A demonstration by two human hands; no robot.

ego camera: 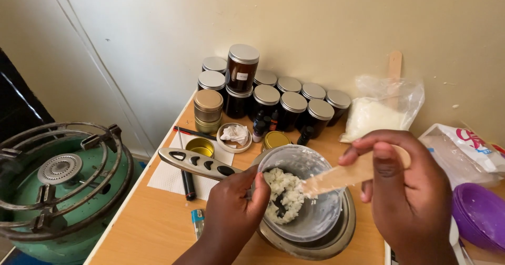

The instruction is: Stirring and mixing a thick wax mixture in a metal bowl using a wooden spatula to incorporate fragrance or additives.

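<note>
Inside frosted cup (315,212), lumpy white wax (284,194)

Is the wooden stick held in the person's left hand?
No, the right hand holds the flat wooden stick over the wax flakes, while the left hand grips the cup's rim.

From my feed, the purple bowl (481,215) right of the plastic cup (307,191) runs off the right edge, and so does the white bag (463,152) above it. My right hand (410,191) covers the wooden stick's (336,176) grip end. My left hand (234,210) hides the cup's near-left wall. Left of the cup, the green gas burner (58,191) is cropped at the frame's bottom-left. The small bottles (263,124) behind the cup are too small to identify.
</note>
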